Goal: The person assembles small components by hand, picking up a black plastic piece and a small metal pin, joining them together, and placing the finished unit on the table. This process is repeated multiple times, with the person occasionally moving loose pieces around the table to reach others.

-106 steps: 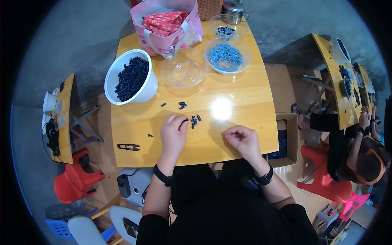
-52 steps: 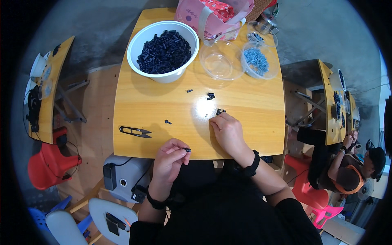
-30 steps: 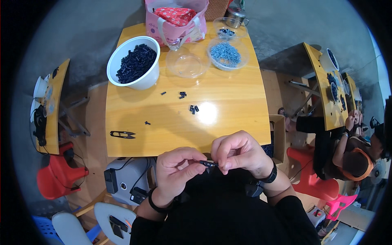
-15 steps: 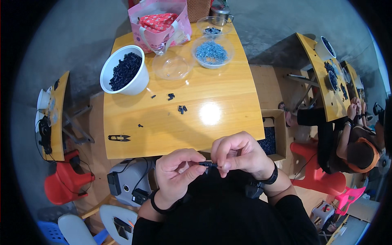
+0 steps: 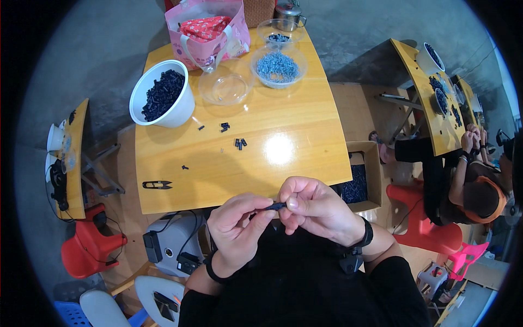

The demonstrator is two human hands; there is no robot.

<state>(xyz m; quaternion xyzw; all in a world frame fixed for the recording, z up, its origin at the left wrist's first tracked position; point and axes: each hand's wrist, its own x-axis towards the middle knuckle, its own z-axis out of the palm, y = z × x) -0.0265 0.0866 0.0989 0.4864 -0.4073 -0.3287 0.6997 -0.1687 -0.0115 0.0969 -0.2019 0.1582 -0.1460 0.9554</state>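
Note:
Just off the table's near edge, my left hand [image 5: 235, 222] and my right hand [image 5: 318, 211] meet fingertip to fingertip. Between them is a small black cylindrical piece [image 5: 275, 206], pinched at its left end by my left thumb and finger and at its right end by my right. Fingers cover much of it. Ahead on the wooden table [image 5: 305, 131] lie loose black pieces [image 5: 240, 144] in small clusters. Black thread snips [image 5: 157, 185] rest at the left edge. A white tub [image 5: 188, 109] is heaped with similar black pieces; a clear bowl [image 5: 291, 83] holds small silvery-blue parts.
A clear shallow dish [image 5: 212, 94], another clear bowl [image 5: 294, 34], a pink bag [image 5: 182, 48] and a metal pot [image 5: 288, 15] stand at the back. Right of the table, a cardboard box [image 5: 372, 203] contains black pieces. Another person [image 5: 463, 180] sits at a table far right.
The black piece has tilted, its right end rising slightly, and my right fingers have closed nearer my left ones. The whole view has shifted a little.

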